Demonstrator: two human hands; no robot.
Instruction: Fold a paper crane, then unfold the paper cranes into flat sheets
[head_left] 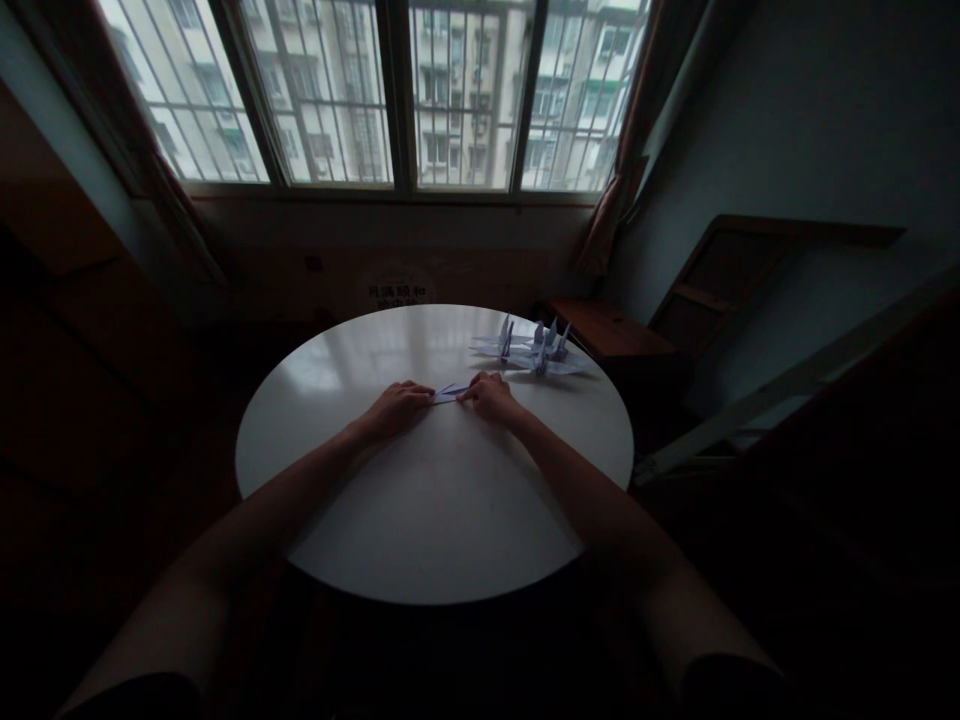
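Note:
A narrow, pale bluish piece of folded paper [448,394] lies at the middle of a round white table [435,520]. My left hand [403,405] grips its left end, fingers closed and knuckles up. At the opposite end, my right hand [491,397] pinches the paper between thumb and fingers. A thin pointed flap stands up a little between the two hands. Beyond my right hand, several folded paper cranes [540,352] with raised wings stand close together near the table's far right edge. My fingers cover both ends of the paper.
A low reddish-brown wooden cabinet [611,328] stands behind the table on the right, with a wooden frame [731,275] leaning by the wall. Barred windows [397,95] and curtains [611,215] are across the far side. The room's lower corners are very dark.

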